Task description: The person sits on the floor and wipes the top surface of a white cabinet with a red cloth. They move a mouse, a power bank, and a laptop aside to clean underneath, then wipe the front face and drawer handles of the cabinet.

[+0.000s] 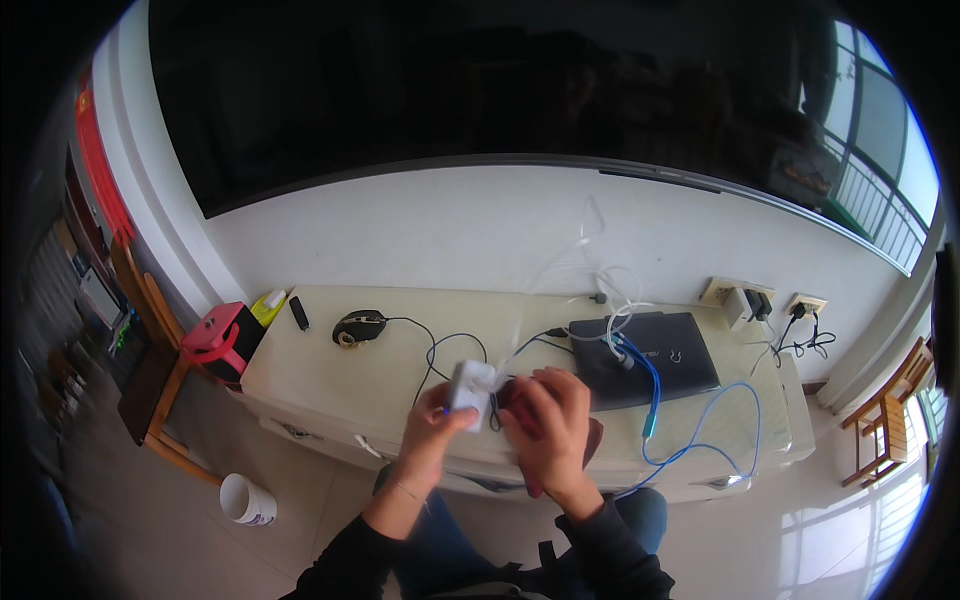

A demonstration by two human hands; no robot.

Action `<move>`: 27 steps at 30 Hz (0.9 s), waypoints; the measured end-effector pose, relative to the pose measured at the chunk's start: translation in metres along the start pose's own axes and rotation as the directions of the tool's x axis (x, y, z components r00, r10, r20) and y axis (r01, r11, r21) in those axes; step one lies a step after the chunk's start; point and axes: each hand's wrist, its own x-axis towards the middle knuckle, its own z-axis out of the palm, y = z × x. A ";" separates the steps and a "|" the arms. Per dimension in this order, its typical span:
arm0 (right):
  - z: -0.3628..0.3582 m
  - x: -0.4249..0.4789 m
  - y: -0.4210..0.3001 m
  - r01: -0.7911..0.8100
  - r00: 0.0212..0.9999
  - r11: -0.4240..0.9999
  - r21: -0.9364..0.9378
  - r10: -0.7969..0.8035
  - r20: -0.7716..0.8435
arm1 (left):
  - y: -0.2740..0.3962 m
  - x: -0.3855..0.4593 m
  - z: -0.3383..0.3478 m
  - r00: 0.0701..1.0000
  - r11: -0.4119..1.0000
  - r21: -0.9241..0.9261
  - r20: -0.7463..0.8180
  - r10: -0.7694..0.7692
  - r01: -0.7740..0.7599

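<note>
My left hand [433, 429] holds a small white box-like device [471, 394], perhaps a plug adapter, with its thumb on the lower edge. A blurred white cable [517, 330] rises from near it towards a tangle by the wall. Close by on the right, my right hand [551, 424] grips a dark red cloth or soft item [529, 420], partly hidden by the fingers. Behind it lies a closed dark laptop [675, 360] with white and blue cables on top. A black computer mouse [358, 328] with a cord sits further left on the cabinet top.
The pale cabinet [300, 382] stands beneath a large wall-mounted television [450, 90]. A black stick-like item [299, 313] and a pink-and-black box [223, 341] are at the left. Wall sockets [718, 292] with plugs are at the right. A white bucket [247, 500] and wooden chair [885, 431] stand on the floor.
</note>
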 end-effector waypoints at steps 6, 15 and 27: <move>0.001 -0.009 0.003 0.143 0.965 0.980 -0.135 -0.168 -0.200 | -0.002 -0.024 0.006 0.998 0.999 0.013 0.041 -0.053 0.052; -0.019 0.000 0.002 0.192 0.981 0.981 -0.036 -0.192 -0.007 | 0.002 -0.040 0.008 1.000 0.999 0.051 0.024 -0.016 0.014; -0.040 0.002 -0.007 0.332 0.934 0.942 -0.056 -0.320 0.158 | 0.010 -0.044 -0.006 0.835 0.763 0.462 -0.080 0.544 -0.452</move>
